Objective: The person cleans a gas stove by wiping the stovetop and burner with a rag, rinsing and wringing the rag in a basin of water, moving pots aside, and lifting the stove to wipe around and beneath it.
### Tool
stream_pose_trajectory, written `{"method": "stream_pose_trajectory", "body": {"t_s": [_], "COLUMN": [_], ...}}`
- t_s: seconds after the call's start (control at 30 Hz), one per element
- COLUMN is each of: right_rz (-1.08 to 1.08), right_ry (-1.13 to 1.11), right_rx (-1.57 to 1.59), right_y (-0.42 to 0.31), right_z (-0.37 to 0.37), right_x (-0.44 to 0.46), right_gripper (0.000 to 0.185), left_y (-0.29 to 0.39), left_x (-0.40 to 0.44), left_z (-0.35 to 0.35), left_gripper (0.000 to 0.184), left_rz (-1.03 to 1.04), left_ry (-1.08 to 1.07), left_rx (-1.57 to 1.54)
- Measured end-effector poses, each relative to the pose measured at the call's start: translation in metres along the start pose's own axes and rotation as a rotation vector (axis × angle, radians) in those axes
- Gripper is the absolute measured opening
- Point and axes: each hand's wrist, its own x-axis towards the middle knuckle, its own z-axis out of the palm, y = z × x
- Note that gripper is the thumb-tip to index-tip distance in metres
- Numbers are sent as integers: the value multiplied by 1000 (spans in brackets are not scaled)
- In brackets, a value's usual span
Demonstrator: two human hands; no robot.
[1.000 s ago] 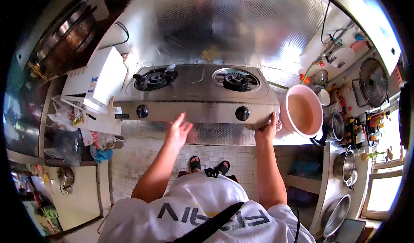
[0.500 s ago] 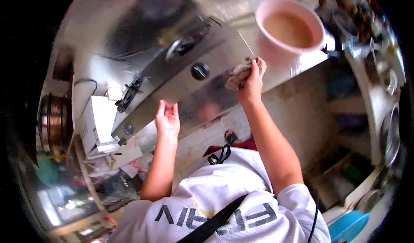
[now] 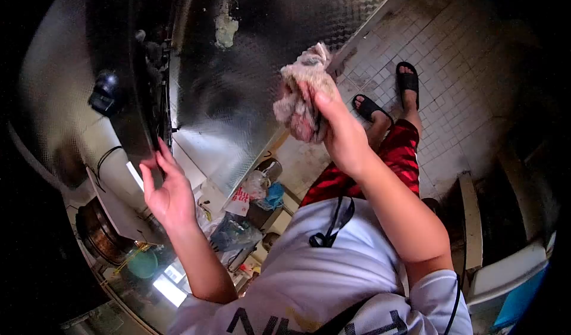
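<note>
My left hand [image 3: 171,195] grips the near edge of a gas stove [image 3: 134,49], thumb on one side and fingers on the other. The stove is tipped up on the left, its dark edge almost upright and a black knob [image 3: 106,93] on its face. My right hand [image 3: 342,130] is closed around a crumpled, dirty grey-brown rag [image 3: 303,91], held above the metal countertop [image 3: 208,91]. A pale, smeared patch of residue [image 3: 226,30] lies on the dark, wet-looking counter surface that shows beside the stove.
Plastic bags [image 3: 256,185] and other clutter sit below the counter's left end, near a round brown-banded container [image 3: 104,231]. My feet in black sandals [image 3: 407,80] stand on the tiled floor [image 3: 440,121]. A blue object [image 3: 520,296] shows at lower right.
The stove, flat earlier, is now tilted up with my left hand at its edge. My right hand has brought the rag off the stove's front. The view has swung, and the pink basin is out of sight.
</note>
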Motion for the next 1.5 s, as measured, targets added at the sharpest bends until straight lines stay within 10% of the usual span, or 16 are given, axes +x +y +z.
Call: {"method": "stream_pose_trajectory", "body": {"t_s": [0.5, 0.83, 1.03, 1.13, 1.5], "right_rz": [-22, 301, 372, 418, 755], "right_ry": [-171, 80, 159, 49, -138], "right_rx": [-499, -62, 171, -6, -169], "right_y": [-9, -37, -113, -141, -183], "right_z": [13, 7, 17, 13, 34], "right_x": [11, 34, 85, 115, 161], "right_gripper": [59, 59, 59, 67, 75], "left_y": [-18, -34, -42, -53, -74], "left_x": [-9, -17, -10, -6, 8], "left_z": [0, -19, -16, -5, 11], "left_gripper": [27, 26, 60, 82, 75], "left_rz": [261, 195, 245, 286, 414], "left_ry": [46, 123, 460, 720, 653], "left_rx": [242, 55, 150, 293, 377]}}
